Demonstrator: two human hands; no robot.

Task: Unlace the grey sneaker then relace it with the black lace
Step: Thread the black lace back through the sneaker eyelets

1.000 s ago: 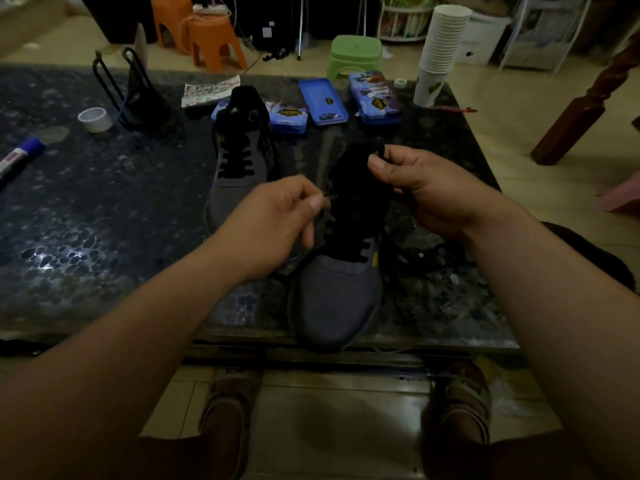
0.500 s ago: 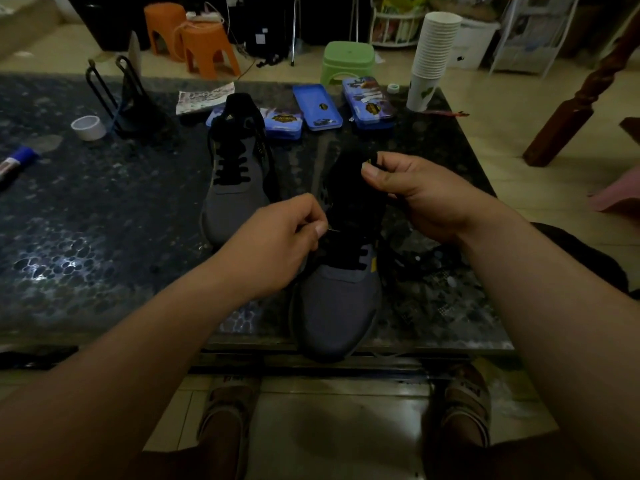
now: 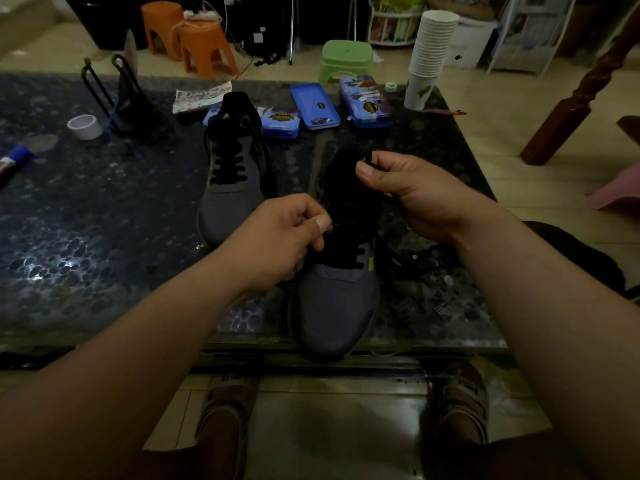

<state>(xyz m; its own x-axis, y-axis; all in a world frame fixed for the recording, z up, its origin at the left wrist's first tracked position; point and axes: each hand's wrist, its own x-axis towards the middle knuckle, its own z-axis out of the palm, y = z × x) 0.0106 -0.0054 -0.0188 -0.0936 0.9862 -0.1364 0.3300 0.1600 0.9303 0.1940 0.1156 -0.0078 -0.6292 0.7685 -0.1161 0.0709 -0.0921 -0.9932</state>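
Note:
A grey sneaker lies at the table's near edge, toe toward me, partly laced with a black lace. My left hand pinches a lace end at the sneaker's left eyelets. My right hand grips the black tongue and collar at the sneaker's top, with a piece of lace pinched at the thumb. Loose black lace lies on the table right of the shoe. A second grey sneaker, laced in black, stands farther back on the left.
The dark speckled table carries blue tins, a stack of paper cups, a tape roll, a black wire stand and a marker. Orange and green stools stand beyond. My sandalled feet show below the table.
My left hand has dropped lower toward the sneaker's left eyelets with the lace end. My right hand keeps its hold at the top of the shoe. The view has shifted slightly.

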